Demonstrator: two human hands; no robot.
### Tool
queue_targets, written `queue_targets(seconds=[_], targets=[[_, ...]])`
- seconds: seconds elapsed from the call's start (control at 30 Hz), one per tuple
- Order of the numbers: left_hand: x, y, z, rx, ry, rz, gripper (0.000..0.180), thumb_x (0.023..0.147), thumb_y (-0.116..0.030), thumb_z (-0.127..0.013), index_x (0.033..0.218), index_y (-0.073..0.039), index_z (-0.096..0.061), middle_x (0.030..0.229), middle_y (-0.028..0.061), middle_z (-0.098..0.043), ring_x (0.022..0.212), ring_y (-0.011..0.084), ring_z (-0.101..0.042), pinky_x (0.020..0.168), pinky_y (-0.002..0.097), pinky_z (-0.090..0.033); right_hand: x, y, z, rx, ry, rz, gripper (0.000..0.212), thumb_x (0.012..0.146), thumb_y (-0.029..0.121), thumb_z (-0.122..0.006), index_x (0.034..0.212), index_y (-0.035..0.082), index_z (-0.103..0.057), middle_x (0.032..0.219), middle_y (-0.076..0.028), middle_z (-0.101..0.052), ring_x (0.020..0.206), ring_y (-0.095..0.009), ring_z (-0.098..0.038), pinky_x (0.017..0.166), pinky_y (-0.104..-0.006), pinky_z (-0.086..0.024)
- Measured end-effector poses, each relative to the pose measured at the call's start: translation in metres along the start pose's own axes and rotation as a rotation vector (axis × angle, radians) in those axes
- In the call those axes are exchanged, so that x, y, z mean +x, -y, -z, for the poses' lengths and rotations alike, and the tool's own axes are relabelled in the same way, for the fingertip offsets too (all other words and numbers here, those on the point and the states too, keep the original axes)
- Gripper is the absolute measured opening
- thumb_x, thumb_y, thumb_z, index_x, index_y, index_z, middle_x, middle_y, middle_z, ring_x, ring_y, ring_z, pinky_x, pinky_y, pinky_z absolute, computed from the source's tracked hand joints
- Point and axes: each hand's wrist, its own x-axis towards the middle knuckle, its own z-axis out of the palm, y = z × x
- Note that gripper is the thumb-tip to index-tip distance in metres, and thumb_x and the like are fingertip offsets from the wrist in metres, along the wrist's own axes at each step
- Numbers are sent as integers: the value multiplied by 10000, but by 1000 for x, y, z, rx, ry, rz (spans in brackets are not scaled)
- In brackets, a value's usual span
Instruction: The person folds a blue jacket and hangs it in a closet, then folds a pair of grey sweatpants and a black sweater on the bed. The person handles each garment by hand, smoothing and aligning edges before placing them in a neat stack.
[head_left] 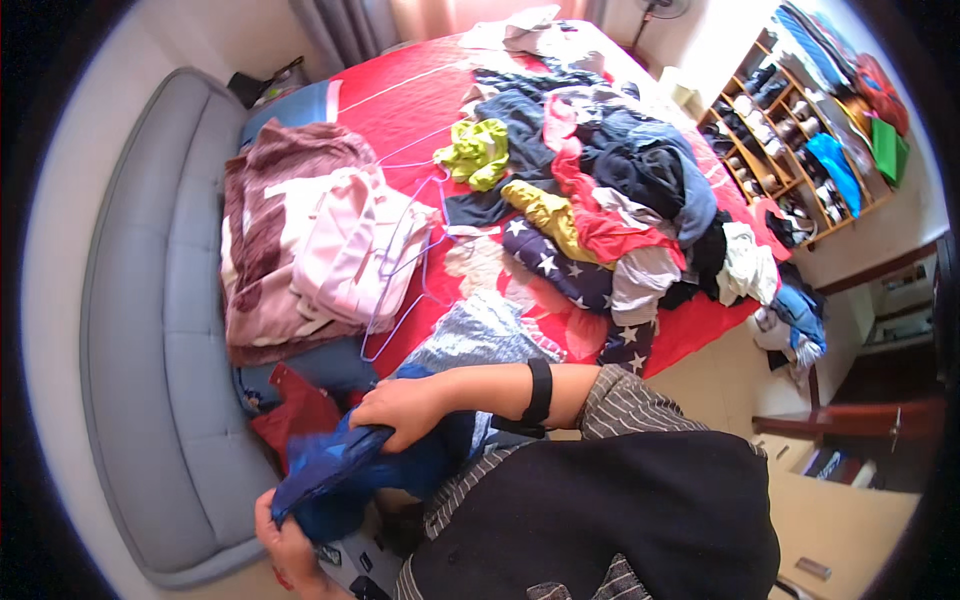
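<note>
— Near side?
— Hands, two: left hand [287,550], right hand [402,406]; held blue garment [335,472], one.
— Left?
— Grey headboard [160,300], one; pink bag [340,255], one.
— Middle?
— Red-covered bed [395,110], one; lime-green garment [476,153], one.
— Far right?
— Fan [663,8], one; wooden shoe rack [790,186], one.

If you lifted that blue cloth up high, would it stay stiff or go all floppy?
Probably floppy: the blue cloth bunches and drapes between the left hand and right hand. It's likely fairly light, since the fingers gather its edges like thin fabric. It probably won't roll, because its loose folds make no firm round shape.
</note>
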Motion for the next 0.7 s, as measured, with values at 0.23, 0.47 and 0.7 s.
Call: queue_targets(seconds=[0.23, 0.47, 0.7], targets=[[17, 11, 91, 157, 36, -394, 377, 732, -268, -494, 912, 56, -564, 886, 164, -577, 821, 269, -553, 755, 375, -450, -39, -66, -28, -7, -179, -460, 213, 794, 203, -523, 978, 101, -558, 880, -116, -595, 841, -291, -567, 742, -379, -434], [31, 20, 93, -141, 335, -287, 357, 734, -151, -550, 1024, 56, -541, 1024, 161, -550, 933, 242, -518, 853, 325, -394, -9, -85, 16, 462, -1079, -316, 187, 857, 184, -487, 882, 19, -572, 833, -125, -605, 788, -246, -581, 715, -310, -449], [8, 87, 62, -599, 651, 752, 414, 756, -336, -633, 904, 47, -574, 769, 47, -596, 659, 113, -543, 618, 234, -434, 3, -183, -3, -108, -152, -767, 257, 800, 297, -533, 923, 82, -600, 840, -131, -618, 814, -289, -592, 699, -371, -462]])
